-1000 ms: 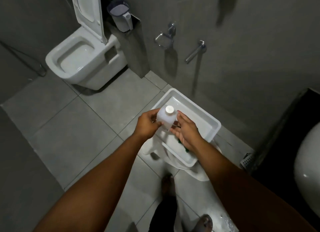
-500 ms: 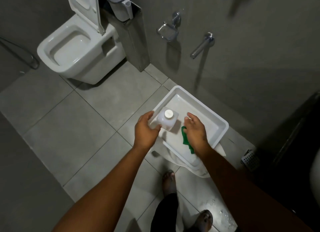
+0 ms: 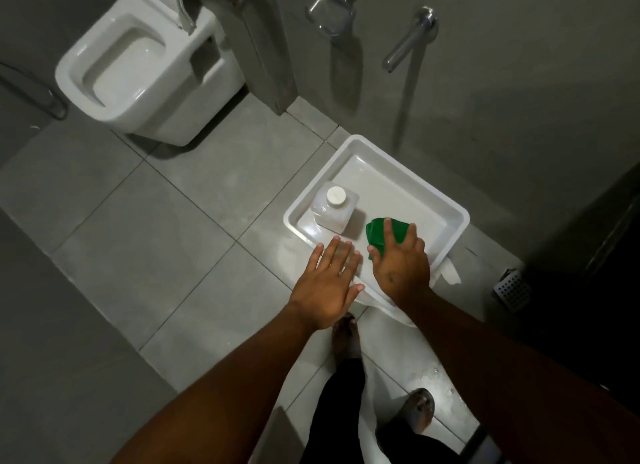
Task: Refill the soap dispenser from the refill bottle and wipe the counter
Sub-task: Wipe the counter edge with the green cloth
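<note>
A white plastic bottle [image 3: 332,209] with a white cap stands upright in the left corner of a white tray [image 3: 433,200]. A green cloth [image 3: 375,233] lies in the tray to the bottle's right. My right hand [image 3: 398,259] lies over the cloth with its fingers spread on it; whether they grip it is unclear. My left hand [image 3: 327,282] hovers open with straight fingers over the tray's near rim, just short of the bottle and apart from it.
A white toilet [image 3: 138,69] with its lid up stands at the far left. A metal holder [image 3: 330,15] and a tap [image 3: 408,41] stick out of the grey wall. A floor drain [image 3: 512,289] sits right of the tray. My bare feet [image 3: 346,335] stand on wet tiles.
My left hand has set the bottle down in the tray and let go, drawing back. My right hand has moved onto the green cloth. The camera has tipped lower.
</note>
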